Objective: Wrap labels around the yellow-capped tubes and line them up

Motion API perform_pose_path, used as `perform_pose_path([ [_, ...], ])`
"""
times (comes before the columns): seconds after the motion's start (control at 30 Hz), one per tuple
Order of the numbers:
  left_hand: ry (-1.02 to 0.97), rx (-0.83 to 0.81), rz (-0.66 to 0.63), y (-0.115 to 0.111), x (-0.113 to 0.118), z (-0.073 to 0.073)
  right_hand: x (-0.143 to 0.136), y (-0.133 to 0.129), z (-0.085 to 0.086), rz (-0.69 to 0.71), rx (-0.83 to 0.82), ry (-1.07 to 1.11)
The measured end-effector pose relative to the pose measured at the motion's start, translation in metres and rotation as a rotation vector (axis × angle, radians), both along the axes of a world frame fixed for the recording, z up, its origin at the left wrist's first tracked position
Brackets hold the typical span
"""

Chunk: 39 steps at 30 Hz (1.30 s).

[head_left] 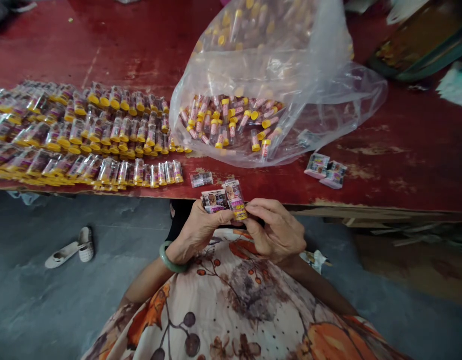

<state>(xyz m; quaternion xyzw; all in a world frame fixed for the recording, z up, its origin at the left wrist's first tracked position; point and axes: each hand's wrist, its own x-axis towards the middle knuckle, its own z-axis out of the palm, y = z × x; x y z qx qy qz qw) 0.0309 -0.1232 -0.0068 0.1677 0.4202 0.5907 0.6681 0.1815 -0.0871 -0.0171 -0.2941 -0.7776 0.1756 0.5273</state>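
Observation:
My left hand (203,225), a green bangle on its wrist, is closed on a small stack of printed labels (215,200), its thumb across their lower edge. Beside the stack stands a small labelled tube (235,200), tilted slightly and yellow at its lower end. The thumb and fingers of my right hand (278,227) pinch the tube's lower right side. On the table edge just beyond my hands lies a loose flat label (201,179). Farther off, a clear plastic bag (328,112) lies open toward me, with many yellow-capped tubes (225,112) holding pink contents inside.
Rows of labelled tubes (114,135) are stacked at left on the red table (133,45). Two bundles of labels (326,170) lie right of the bag. A dark container (422,45) stands at the far right. White shoes (71,250) rest on the grey floor.

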Motion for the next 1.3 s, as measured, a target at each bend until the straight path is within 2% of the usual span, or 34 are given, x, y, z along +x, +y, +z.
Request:
perform_pose_path([
  [0.33,-0.007,-0.058,0.012,-0.003,0.002,-0.001,-0.007,-0.004,-0.007,-0.131,0.124,-0.119],
  [0.43,0.038,-0.084,0.016,-0.004,-0.007,0.003,-0.012,-0.001,-0.007,-0.049,0.133,-0.137],
  [0.5,0.130,-0.096,0.072,-0.006,-0.023,0.006,-0.013,0.002,-0.007,0.021,0.104,-0.150],
  [0.6,0.415,-0.077,0.256,-0.010,-0.065,0.009,-0.012,0.005,-0.008,0.053,0.090,-0.155],
  [0.67,0.697,-0.083,0.361,-0.012,-0.103,0.012,-0.011,0.008,-0.011,0.068,0.085,-0.160],
  [0.73,1.023,-0.156,0.414,-0.013,-0.141,0.016,-0.011,0.009,-0.014,0.082,0.074,-0.160],
  [0.8,1.329,-0.258,0.417,-0.008,-0.171,0.021,-0.012,0.010,-0.016,0.080,0.090,-0.162],
  [0.87,1.547,-0.364,0.370,0.000,-0.191,0.023,-0.013,0.009,-0.015,0.080,0.114,-0.181],
  [1.0,1.740,-0.521,0.317,0.012,-0.206,0.018,-0.012,0.017,-0.011,0.108,0.159,-0.244],
  [1.07,1.720,-0.491,0.409,0.011,-0.205,0.015,-0.012,0.034,-0.010,0.127,0.191,-0.257],
  [1.13,1.569,-0.364,0.615,0.006,-0.196,0.015,-0.016,0.064,-0.011,0.128,0.208,-0.239],
  [1.2,1.212,-0.202,0.808,0.001,-0.180,0.017,-0.024,0.102,-0.015,0.071,0.209,-0.234],
  [1.23,0.965,-0.153,0.828,-0.002,-0.169,0.018,-0.029,0.122,-0.017,0.024,0.214,-0.274],
  [1.3,0.464,-0.137,0.709,-0.004,-0.142,0.019,-0.044,0.158,-0.022,-0.016,0.221,-0.468],
])
